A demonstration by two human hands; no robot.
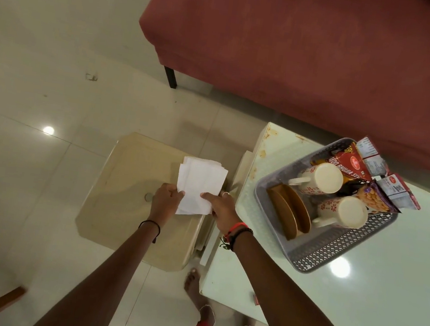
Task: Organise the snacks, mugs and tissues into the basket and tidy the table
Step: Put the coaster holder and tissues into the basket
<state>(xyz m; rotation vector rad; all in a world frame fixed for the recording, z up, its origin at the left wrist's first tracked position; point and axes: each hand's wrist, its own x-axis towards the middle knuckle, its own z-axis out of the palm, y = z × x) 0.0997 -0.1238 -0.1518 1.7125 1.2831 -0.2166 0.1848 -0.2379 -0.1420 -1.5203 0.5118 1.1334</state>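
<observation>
On the pale table (299, 299), grey basket (338, 259) holds two mugs (322, 179) lying on their sides, brown plates (288, 210) standing on edge, and snack packets (357, 166) at the far end. Beside it, over the low beige stool (125, 205), left hand (165, 201) and right hand (222, 208) both pinch a stack of white tissues (199, 184), held outside the basket.
</observation>
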